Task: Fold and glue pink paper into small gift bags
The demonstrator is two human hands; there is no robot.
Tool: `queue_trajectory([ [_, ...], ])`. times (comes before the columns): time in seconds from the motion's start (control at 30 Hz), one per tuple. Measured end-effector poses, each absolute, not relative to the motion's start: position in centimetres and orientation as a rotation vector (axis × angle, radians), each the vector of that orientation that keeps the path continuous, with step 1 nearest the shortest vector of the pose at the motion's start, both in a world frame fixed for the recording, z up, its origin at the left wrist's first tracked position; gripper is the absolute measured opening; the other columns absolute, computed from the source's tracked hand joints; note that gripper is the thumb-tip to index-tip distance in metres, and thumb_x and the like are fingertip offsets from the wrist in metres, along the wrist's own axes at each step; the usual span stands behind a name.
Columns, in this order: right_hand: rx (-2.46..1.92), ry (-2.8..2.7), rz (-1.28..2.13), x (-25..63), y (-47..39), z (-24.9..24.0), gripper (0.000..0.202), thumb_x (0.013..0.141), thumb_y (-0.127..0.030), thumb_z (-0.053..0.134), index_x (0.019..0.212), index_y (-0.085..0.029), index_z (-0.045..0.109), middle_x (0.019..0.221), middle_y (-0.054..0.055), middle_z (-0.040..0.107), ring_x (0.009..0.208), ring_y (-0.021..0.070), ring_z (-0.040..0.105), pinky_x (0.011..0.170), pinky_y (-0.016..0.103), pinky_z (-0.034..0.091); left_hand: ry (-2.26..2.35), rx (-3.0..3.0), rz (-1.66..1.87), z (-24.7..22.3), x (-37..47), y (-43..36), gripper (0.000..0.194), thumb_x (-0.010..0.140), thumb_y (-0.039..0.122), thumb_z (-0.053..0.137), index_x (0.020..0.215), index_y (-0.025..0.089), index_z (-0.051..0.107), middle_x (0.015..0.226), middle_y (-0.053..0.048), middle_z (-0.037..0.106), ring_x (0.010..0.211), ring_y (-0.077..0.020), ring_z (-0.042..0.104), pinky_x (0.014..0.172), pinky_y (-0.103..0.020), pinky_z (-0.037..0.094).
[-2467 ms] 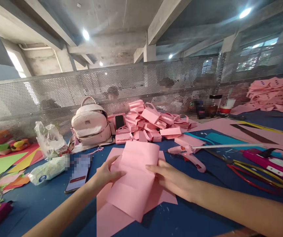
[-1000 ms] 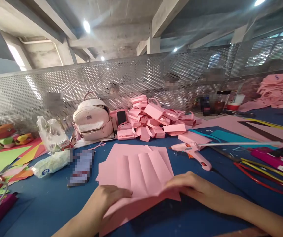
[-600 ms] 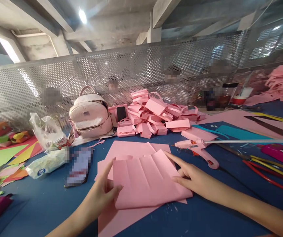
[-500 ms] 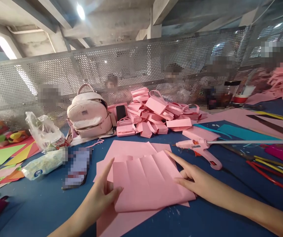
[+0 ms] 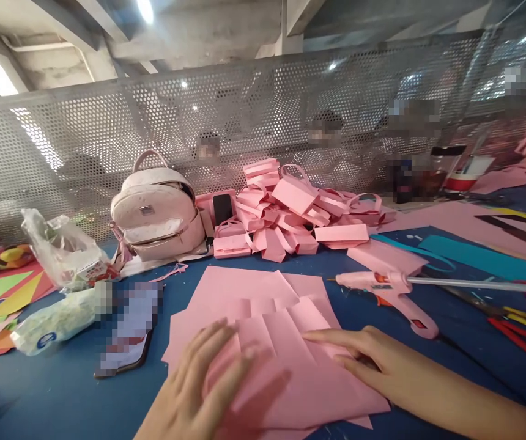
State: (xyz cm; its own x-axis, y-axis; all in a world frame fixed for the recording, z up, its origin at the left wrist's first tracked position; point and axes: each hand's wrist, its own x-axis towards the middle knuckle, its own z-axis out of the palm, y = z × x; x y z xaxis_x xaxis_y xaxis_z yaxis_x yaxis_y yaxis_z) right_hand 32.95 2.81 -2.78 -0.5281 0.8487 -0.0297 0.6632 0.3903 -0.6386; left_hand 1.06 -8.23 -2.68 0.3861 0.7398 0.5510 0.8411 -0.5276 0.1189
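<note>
Left hand (image 5: 208, 385) has moved onto the creased pink paper sheet (image 5: 290, 360), now pressing flat, fingers open; right hand (image 5: 368, 360) is pinning its right edge, open-palmed, on the blue counter (image 5: 61, 397).

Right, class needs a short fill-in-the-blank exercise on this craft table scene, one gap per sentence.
1. Both hands, the left hand and the right hand, press on a creased sheet of ____ paper.
2. The glue gun lies to the ____ of that sheet.
3. Beside the heap of folded paper bags stands a pale ____.

Missing words: pink; right; backpack
</note>
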Motion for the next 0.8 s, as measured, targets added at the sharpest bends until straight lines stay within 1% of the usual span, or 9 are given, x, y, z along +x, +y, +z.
queue_trajectory([
  [0.07,-1.347,-2.376,0.895,33.1,2.6,-2.8,0.043,0.093,-0.049,0.047,0.128,-0.034,0.068,0.109,0.003,0.076,0.095,0.0285,0.069,0.085,0.032,0.052,-1.753,-2.415,-0.961,-3.4,0.2,-8.5,0.080,0.086,0.058,0.064,0.151,0.028,0.028,0.135,-0.015,0.050,0.121,-0.0324,0.058,0.097,-0.041,0.052],
  [0.1,-1.355,-2.389,0.905,33.1,2.4,-2.8,0.042,0.095,-0.048,0.045,0.129,-0.036,0.066,0.113,0.002,0.075,0.095,0.0276,0.069,0.086,0.032,0.053,-1.915,-2.379,-1.050,-3.7,-0.3,-8.5,0.085,0.081,0.060,0.070,0.149,0.028,0.030,0.122,-0.012,0.057,0.113,-0.0309,0.062,0.093,-0.039,0.053],
  [0.2,-1.363,-2.381,0.888,33.1,2.2,-2.8,0.040,0.096,-0.046,0.043,0.129,-0.039,0.066,0.122,-0.001,0.072,0.093,0.0261,0.069,0.089,0.033,0.052,-2.217,-2.358,-1.337,-4.1,-0.9,-8.1,0.084,0.072,0.056,0.079,0.141,0.032,0.038,0.097,-0.002,0.062,0.099,-0.0276,0.067,0.093,-0.038,0.052],
  [0.33,-1.368,-2.356,0.901,32.8,2.5,-2.9,0.042,0.096,-0.048,0.044,0.132,-0.038,0.063,0.122,0.002,0.072,0.090,0.0273,0.070,0.082,0.036,0.057,-2.396,-2.413,-1.724,-3.8,0.5,-7.0,0.081,0.073,0.050,0.079,0.142,0.031,0.040,0.118,-0.007,0.066,0.110,-0.0296,0.064,0.101,-0.040,0.047],
  [0.43,-1.314,-2.284,0.912,32.7,2.9,-2.8,0.046,0.097,-0.051,0.044,0.139,-0.036,0.058,0.137,0.003,0.063,0.114,0.0306,0.065,0.095,0.041,0.055,-2.491,-2.436,-1.999,-3.1,1.7,-6.0,0.086,0.077,0.044,0.078,0.147,0.030,0.031,0.118,-0.009,0.069,0.104,-0.0260,0.067,0.096,-0.036,0.049],
  [0.5,-1.269,-2.233,0.914,32.6,3.0,-2.4,0.047,0.098,-0.050,0.045,0.140,-0.034,0.057,0.143,0.003,0.058,0.128,0.0312,0.056,0.105,0.043,0.048,-2.504,-2.472,-2.034,-2.6,1.9,-5.5,0.086,0.078,0.042,0.077,0.149,0.028,0.030,0.100,-0.006,0.072,0.084,-0.0216,0.068,0.084,-0.033,0.053],
  [0.6,-1.243,-2.212,0.922,32.3,3.0,-1.5,0.044,0.099,-0.048,0.045,0.138,-0.034,0.058,0.142,0.002,0.058,0.132,0.0300,0.054,0.107,0.041,0.047,-2.481,-2.405,-1.926,-2.1,1.5,-5.2,0.080,0.079,0.041,0.076,0.147,0.027,0.037,0.078,0.000,0.065,0.069,-0.0176,0.061,0.071,-0.029,0.052],
  [0.73,-1.210,-2.275,0.933,31.5,3.0,-0.5,0.041,0.099,-0.043,0.046,0.138,-0.038,0.057,0.142,-0.001,0.058,0.131,0.0276,0.054,0.107,0.038,0.046,-2.527,-2.299,-1.787,-2.9,0.8,-6.1,0.071,0.079,0.040,0.076,0.142,0.028,0.046,0.065,0.005,0.051,0.059,-0.0133,0.047,0.058,-0.023,0.045],
  [0.8,-1.188,-2.295,0.974,31.1,3.1,-0.4,0.040,0.100,-0.040,0.046,0.139,-0.040,0.056,0.142,-0.002,0.058,0.130,0.0271,0.056,0.108,0.039,0.046,-2.541,-2.265,-1.756,-3.5,0.5,-6.7,0.065,0.078,0.043,0.075,0.136,0.027,0.051,0.064,0.005,0.050,0.056,-0.0124,0.044,0.054,-0.022,0.042],
])
